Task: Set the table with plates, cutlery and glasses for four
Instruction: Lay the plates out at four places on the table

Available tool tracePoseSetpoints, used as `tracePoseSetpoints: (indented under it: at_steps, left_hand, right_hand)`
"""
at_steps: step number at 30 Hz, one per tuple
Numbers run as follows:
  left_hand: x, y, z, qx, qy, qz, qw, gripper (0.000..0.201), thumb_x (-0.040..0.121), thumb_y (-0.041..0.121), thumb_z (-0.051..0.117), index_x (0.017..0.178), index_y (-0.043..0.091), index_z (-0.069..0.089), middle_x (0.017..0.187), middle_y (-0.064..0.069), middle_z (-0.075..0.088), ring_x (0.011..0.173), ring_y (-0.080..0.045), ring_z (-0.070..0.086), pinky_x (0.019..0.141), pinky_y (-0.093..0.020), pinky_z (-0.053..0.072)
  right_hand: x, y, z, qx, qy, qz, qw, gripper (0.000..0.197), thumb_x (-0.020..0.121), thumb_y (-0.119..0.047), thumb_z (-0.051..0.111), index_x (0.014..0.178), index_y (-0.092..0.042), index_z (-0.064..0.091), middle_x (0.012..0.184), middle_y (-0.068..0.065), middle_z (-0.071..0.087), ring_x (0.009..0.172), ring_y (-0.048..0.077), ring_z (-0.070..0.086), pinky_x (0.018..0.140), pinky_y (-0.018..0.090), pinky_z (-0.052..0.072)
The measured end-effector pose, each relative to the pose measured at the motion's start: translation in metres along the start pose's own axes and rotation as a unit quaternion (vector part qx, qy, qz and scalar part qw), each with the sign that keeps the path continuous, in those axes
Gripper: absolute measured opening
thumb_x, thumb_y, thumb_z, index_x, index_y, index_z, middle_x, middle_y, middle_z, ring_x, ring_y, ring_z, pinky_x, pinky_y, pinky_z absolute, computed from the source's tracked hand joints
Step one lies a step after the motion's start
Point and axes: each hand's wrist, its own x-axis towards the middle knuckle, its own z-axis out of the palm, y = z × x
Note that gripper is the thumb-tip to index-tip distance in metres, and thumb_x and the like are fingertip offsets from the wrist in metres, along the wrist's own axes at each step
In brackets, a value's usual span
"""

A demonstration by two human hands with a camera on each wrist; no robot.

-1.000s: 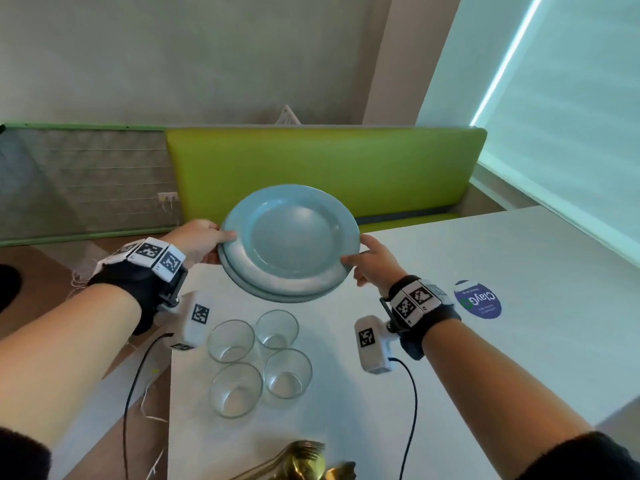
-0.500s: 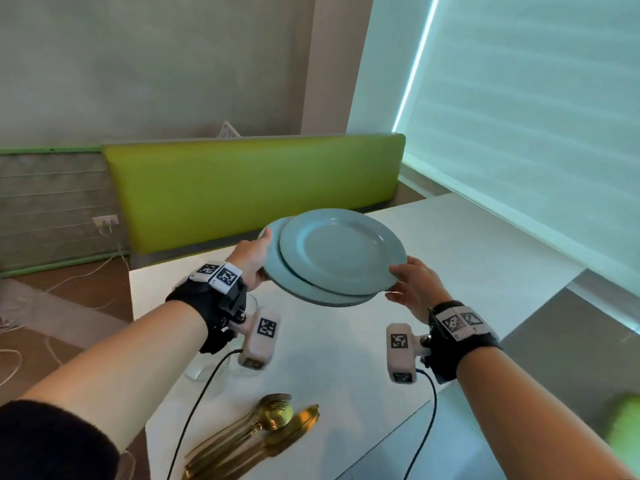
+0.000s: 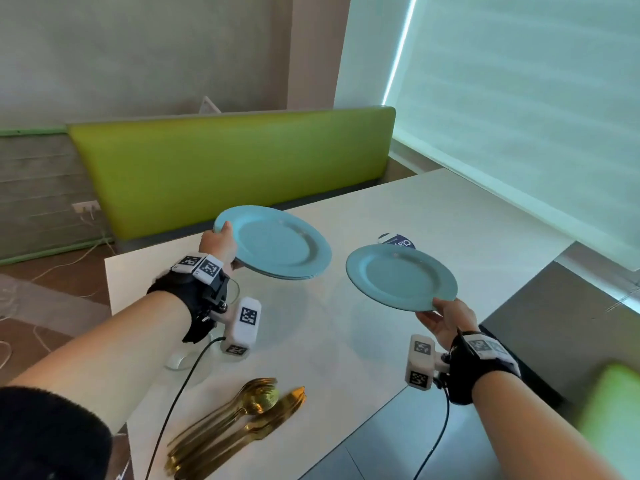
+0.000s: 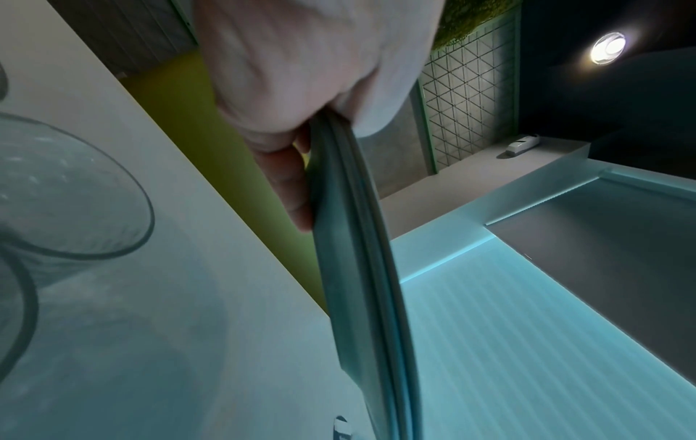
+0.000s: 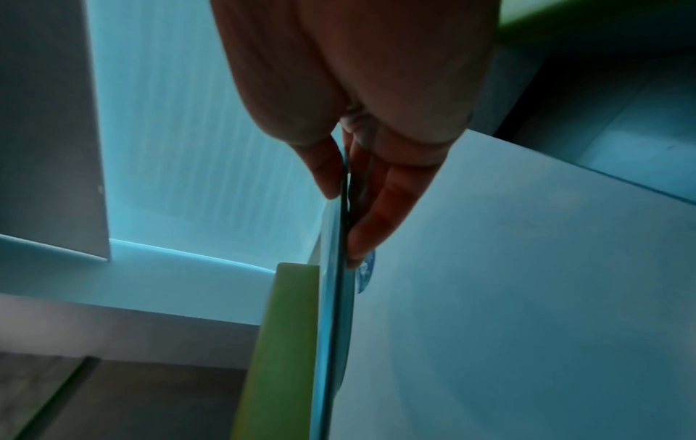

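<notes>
Above the table point(image 3: 450, 216), single plate point(image 3: 398, 277) face-up, slightly tilted.

I see a lime-green bench back point(image 3: 228, 168) against a grey wall point(image 3: 138, 46), a glowing window blind point(image 3: 519, 116), perhaps wood flooring point(image 3: 52, 289).

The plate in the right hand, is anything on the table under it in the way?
Nothing visible blocks it. The plate in the right hand hangs over bare table; only a blue sticker lies flat beyond it.
</notes>
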Motion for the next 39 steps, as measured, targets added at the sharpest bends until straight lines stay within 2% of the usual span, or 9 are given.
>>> tracePoseSetpoints:
  at_steps: [6,10,16,19,23,26,30,35,39]
  left_hand:
    - [0.008,-0.005,-0.007,-0.005,0.013,0.004,1.000,0.050,0.094,0.038,0.042,0.133,0.008,0.045,0.129,-0.015,0.057,0.109,-0.036,0.061,0.078,-0.046,0.054]
    - [0.008,-0.009,-0.006,-0.003,0.012,0.015,1.000,0.043,0.097,0.035,0.040,0.130,0.007,0.047,0.128,-0.015,0.057,0.097,-0.031,0.058,0.080,-0.045,0.051]
    - [0.009,-0.017,-0.006,-0.008,0.010,0.011,1.000,0.043,0.098,0.034,0.041,0.130,0.007,0.047,0.129,-0.017,0.057,0.093,-0.030,0.057,0.076,-0.042,0.051]
    - [0.007,-0.019,-0.004,-0.009,0.009,0.010,1.000,0.042,0.098,0.033,0.041,0.130,0.006,0.047,0.128,-0.017,0.057,0.092,-0.029,0.057,0.071,-0.042,0.051]
    - [0.004,-0.021,-0.004,-0.011,0.006,0.007,1.000,0.044,0.099,0.034,0.041,0.132,0.006,0.046,0.129,-0.016,0.057,0.092,-0.029,0.057,0.076,-0.041,0.050]
    - [0.003,-0.021,-0.004,-0.014,0.001,0.006,1.000,0.044,0.098,0.035,0.041,0.131,0.006,0.046,0.127,-0.016,0.058,0.092,-0.029,0.058,0.074,-0.041,0.050]
    - [0.000,-0.022,-0.002,-0.021,-0.013,0.010,1.000,0.043,0.099,0.033,0.040,0.131,0.005,0.046,0.112,-0.013,0.057,0.091,-0.028,0.056,0.060,-0.036,0.050]
    - [-0.002,-0.025,-0.002,-0.016,-0.018,0.014,1.000,0.044,0.098,0.035,0.042,0.130,0.005,0.046,0.117,-0.015,0.058,0.093,-0.029,0.057,0.074,-0.041,0.050]
    - [-0.004,-0.026,-0.002,-0.014,-0.029,0.023,0.999,0.045,0.097,0.038,0.042,0.129,0.007,0.047,0.126,-0.015,0.059,0.095,-0.031,0.060,0.074,-0.040,0.050]
  right_hand:
    - [0.014,0.044,-0.011,-0.036,0.019,0.052,0.998,0.043,0.094,0.010,0.034,0.135,-0.001,0.040,0.082,0.011,0.053,0.066,0.030,0.055,0.042,0.032,0.054]
    - [0.022,0.066,-0.013,-0.042,0.026,0.072,0.996,0.042,0.095,0.009,0.035,0.135,-0.004,0.040,0.083,0.011,0.054,0.066,0.030,0.056,0.036,0.028,0.053]
    - [0.031,0.085,-0.016,-0.071,0.051,0.080,0.993,0.035,0.095,0.008,0.038,0.128,-0.002,0.042,0.089,0.014,0.057,0.065,0.028,0.057,0.039,0.030,0.054]
    - [0.034,0.091,-0.019,-0.113,0.052,0.108,0.986,0.034,0.094,0.007,0.044,0.129,0.007,0.042,0.081,0.018,0.054,0.065,0.029,0.055,0.054,0.040,0.056]
    - [0.030,0.098,-0.019,-0.160,0.051,0.135,0.977,0.038,0.092,0.003,0.051,0.129,0.008,0.043,0.098,0.023,0.055,0.096,0.042,0.061,0.049,0.036,0.055]
    - [0.027,0.102,-0.017,-0.170,0.056,0.141,0.974,0.040,0.089,0.003,0.054,0.128,0.005,0.045,0.103,0.022,0.053,0.101,0.040,0.059,0.066,0.039,0.056]
    - [0.027,0.104,-0.015,-0.174,0.058,0.137,0.973,0.042,0.087,0.003,0.056,0.127,0.005,0.046,0.115,0.024,0.055,0.110,0.042,0.059,0.070,0.040,0.055]
    - [0.031,0.101,-0.018,-0.187,0.061,0.123,0.973,0.040,0.085,0.000,0.060,0.123,0.004,0.050,0.115,0.021,0.057,0.105,0.036,0.060,0.090,0.043,0.053]
    - [0.030,0.094,-0.021,-0.226,0.046,0.115,0.966,0.042,0.081,-0.007,0.065,0.121,0.002,0.053,0.104,0.017,0.058,0.098,0.033,0.061,0.095,0.044,0.051]
